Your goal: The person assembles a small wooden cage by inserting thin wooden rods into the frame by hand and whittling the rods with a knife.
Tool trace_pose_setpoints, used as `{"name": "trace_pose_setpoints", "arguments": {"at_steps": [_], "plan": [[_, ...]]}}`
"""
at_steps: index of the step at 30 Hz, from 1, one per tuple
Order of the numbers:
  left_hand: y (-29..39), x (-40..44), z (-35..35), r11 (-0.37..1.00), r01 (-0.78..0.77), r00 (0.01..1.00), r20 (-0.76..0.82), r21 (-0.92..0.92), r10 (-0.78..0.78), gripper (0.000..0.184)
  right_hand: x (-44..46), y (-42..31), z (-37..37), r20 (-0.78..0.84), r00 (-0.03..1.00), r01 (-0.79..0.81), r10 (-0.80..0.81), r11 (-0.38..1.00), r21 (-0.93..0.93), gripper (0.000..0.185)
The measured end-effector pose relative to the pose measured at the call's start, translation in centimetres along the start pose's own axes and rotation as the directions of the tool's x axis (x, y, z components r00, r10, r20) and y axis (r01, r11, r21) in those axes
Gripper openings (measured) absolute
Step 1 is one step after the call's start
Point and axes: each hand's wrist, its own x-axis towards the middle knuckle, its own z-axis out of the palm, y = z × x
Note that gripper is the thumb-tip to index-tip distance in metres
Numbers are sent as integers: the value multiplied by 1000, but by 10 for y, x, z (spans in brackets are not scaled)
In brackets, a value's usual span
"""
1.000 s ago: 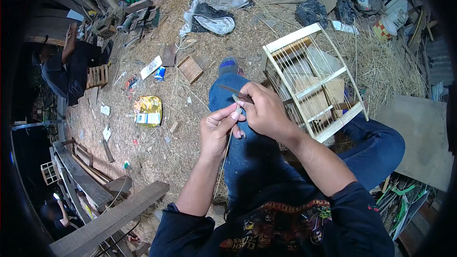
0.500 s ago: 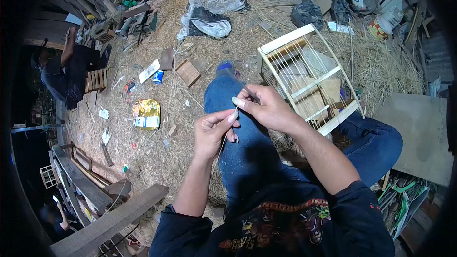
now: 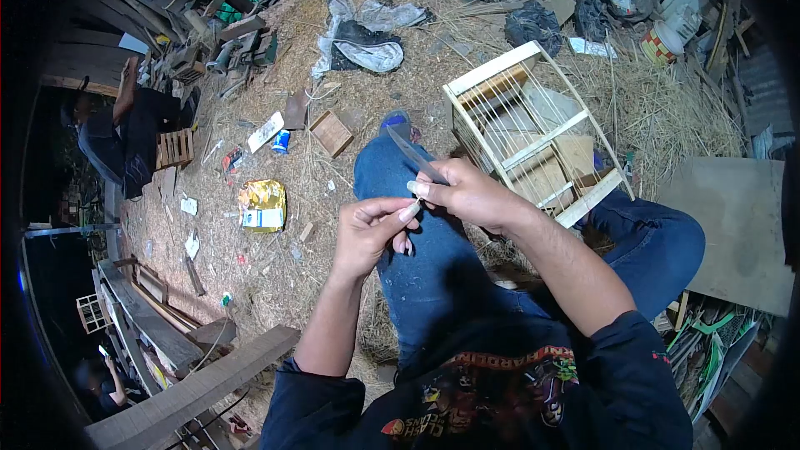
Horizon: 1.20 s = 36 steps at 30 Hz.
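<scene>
My left hand (image 3: 367,237) is closed in a pinch on a thin bamboo stick (image 3: 417,198), and only its tip shows between my two hands. My right hand (image 3: 471,193) is wrapped round a knife, with its dark blade (image 3: 410,152) pointing up and to the left. The right thumb rests close to the stick's end; whether the edge touches it, I cannot tell. Both hands are over my leg in blue jeans (image 3: 417,283). Just right of them stands a wooden cage (image 3: 490,69) with thin bars, tilted beside my other leg.
Straw and shavings cover the ground. A small wooden box (image 3: 331,132), a yellow packet (image 3: 263,205) and a blue can (image 3: 282,142) lie to the left. A beam (image 3: 196,387) crosses at lower left. One person (image 3: 125,133) sits at far left, another (image 3: 108,383) below.
The right hand has turned, so more of the knife blade shows. The stick's long lower end has gone from sight below my left hand. The view has shifted slightly.
</scene>
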Motion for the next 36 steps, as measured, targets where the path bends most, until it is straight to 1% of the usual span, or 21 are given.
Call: {"name": "trace_pose_setpoints", "arguments": {"at_steps": [1,3,4,6,8,10,12,13,18,20,21,22,24,26,28,30,31,32,34,35,36], "plan": [[2,-1,0,1000,5,1000,9,22,-5,17,-2,-2,-2,-1,1000,3,-3,1000,1,25],[4,-2,0,998,-5,1000,21,55,4,17,-6,-10,-6,120,947,-317,300,933,168,27],[5,-3,1,996,-14,999,33,85,11,17,-8,-12,-5,119,948,-313,296,934,170,27],[5,-4,2,996,-15,1000,29,83,13,17,-13,-14,0,91,929,-367,360,859,358,30],[6,-5,4,997,-18,1000,26,80,16,18,-14,-7,-5,47,931,-357,363,875,326,30],[6,-6,7,1000,-8,1000,-21,-29,7,17,-14,9,-9,2,932,-348,363,891,291,31],[4,-6,7,998,-17,1000,-13,-59,16,20,-13,21,-10,-202,967,-188,158,972,-138,38],[4,-5,8,996,-22,1000,-7,-91,22,23,-16,19,-16,-218,960,-247,178,903,-351,50],[17,1,29,989,-47,999,9,-143,49,28,-50,-1,-24,-330,931,-267,157,909,-321,52],[22,10,44,980,-43,999,1,-193,44,30,-60,11,-45,-293,955,-49,-45,950,-307,31],[22,19,53,984,-58,998,-29,-169,54,31,-72,-17,-48,-333,943,-118,18,952,-284,36],[23,29,64,987,-73,996,-60,-144,65,32,-77,-22,-56,-383,921,-48,-74,953,-300,45],[33,47,94,991,-73,991,-119,-109,60,39,-93,-46,-80,-433,901,-125,27,972,-199,49],[31,73,113,981,-93,993,-86,-173,79,41,-106,-53,-107,-505,859,-129,84,990,-54,48],[36,95,132,966,-93,994,-71,-241,78,43,-117,-53,-141,-585,809,-88,-51,974,-207,46],[37,112,149,949,-83,996,-52,-306,70,44,-132,-62,-178,-674,733,-141,-90,949,-280,44],[37,120,154,933,-89,996,-34,-349,82,45,-127,-37,-212,-730,614,-64,-299,903,-424,38],[37,127,160,916,-91,996,-15,-392,92,45,-132,-30,-240,-745,599,-72,-295,906,-417,38],[37,140,171,911,-64,997,-68,-408,39,47,-144,-18,-289,-825,483,-359,-292,794,-491,35],[33,148,170,918,-62,998,-52,-391,45,47,-146,-5,-309,-836,466,-367,-290,797,-481,35],[27,154,169,925,-62,998,-38,-374,51,48,-147,14,-327,-855,473,-465,-215,763,-449,34]]}}
